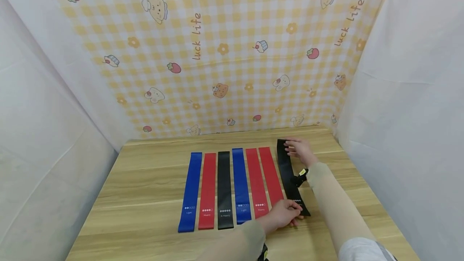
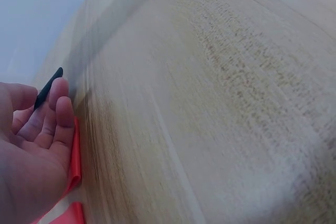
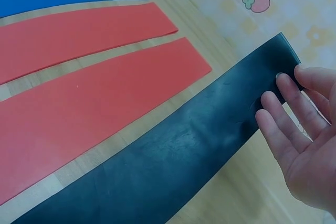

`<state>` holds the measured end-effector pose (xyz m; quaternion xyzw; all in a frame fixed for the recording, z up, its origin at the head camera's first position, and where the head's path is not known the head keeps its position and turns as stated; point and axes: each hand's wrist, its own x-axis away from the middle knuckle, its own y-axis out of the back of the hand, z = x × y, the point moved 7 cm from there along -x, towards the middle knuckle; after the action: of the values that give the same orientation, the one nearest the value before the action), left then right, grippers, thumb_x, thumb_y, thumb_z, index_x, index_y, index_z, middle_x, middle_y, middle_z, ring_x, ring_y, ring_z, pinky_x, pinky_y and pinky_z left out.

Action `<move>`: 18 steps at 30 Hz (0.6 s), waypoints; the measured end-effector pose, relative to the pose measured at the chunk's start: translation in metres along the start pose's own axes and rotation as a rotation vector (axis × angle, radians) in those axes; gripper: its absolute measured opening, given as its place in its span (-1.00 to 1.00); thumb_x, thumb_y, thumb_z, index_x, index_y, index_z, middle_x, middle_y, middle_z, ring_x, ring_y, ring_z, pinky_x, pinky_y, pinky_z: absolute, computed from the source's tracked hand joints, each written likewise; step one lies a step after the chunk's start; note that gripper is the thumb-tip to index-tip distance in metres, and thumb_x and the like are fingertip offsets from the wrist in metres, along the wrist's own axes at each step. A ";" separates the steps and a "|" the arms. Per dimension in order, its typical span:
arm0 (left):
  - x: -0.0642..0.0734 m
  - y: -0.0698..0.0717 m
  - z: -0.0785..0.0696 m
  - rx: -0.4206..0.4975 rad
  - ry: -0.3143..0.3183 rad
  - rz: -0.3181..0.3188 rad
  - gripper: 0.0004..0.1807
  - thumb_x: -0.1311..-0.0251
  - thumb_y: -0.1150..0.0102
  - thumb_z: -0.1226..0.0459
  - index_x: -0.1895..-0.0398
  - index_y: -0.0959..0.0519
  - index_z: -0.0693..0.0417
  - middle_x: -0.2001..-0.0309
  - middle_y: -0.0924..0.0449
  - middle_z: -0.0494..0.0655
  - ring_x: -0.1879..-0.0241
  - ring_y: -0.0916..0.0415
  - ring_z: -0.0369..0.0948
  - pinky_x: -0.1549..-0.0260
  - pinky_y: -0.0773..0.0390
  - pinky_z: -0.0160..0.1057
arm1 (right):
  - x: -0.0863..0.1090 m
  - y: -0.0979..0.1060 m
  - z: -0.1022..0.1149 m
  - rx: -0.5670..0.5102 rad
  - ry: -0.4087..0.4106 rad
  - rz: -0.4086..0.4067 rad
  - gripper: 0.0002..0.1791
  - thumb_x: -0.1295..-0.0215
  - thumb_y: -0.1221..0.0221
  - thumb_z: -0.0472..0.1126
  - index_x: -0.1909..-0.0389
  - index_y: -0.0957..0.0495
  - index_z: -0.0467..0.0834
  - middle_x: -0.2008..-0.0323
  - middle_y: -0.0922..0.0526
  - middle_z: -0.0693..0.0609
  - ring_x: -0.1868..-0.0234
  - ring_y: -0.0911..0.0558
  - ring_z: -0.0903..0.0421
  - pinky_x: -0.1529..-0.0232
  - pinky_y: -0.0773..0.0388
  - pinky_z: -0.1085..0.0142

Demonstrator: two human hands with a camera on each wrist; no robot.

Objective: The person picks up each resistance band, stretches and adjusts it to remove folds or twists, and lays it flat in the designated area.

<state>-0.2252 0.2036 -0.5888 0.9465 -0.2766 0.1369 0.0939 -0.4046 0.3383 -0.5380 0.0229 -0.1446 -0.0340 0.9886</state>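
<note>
A black resistance band (image 1: 286,168) lies slantwise at the right end of a row of flat bands, its printed end toward me. My left hand (image 1: 280,215) pinches its near end between thumb and fingers; in the left wrist view only a thin dark edge of the band (image 2: 48,88) shows there. At the far end, my right hand (image 1: 302,151) holds the corner with thumb and index finger. The right wrist view shows the other fingertips of that hand (image 3: 310,150) along the band's long edge. Left of it lies a red band (image 1: 271,174), its near end partly covered by my left hand.
Further left along the row are another red band (image 1: 256,180), a blue band (image 1: 241,184), a black band (image 1: 224,188), a red band (image 1: 207,188) and a blue band (image 1: 190,190). They lie on a wooden table (image 1: 145,196), with a checked cloth (image 1: 239,71) behind it.
</note>
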 end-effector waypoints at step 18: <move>0.000 0.002 0.002 0.034 0.015 0.008 -0.90 -0.32 -0.15 0.32 0.33 -0.61 0.13 0.47 -0.66 -0.08 0.58 -0.60 -0.13 0.57 -0.60 -0.22 | -0.003 -0.005 -0.005 -0.014 -0.014 0.007 -0.49 -0.50 0.02 -0.23 -0.39 -0.24 -0.29 -0.24 -0.41 -0.28 -0.20 -0.47 -0.15 -0.23 -0.35 0.00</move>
<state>-0.2255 0.2017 -0.5904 0.9458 -0.2774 0.1490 0.0794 -0.4063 0.3333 -0.5441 0.0154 -0.1513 -0.0316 0.9879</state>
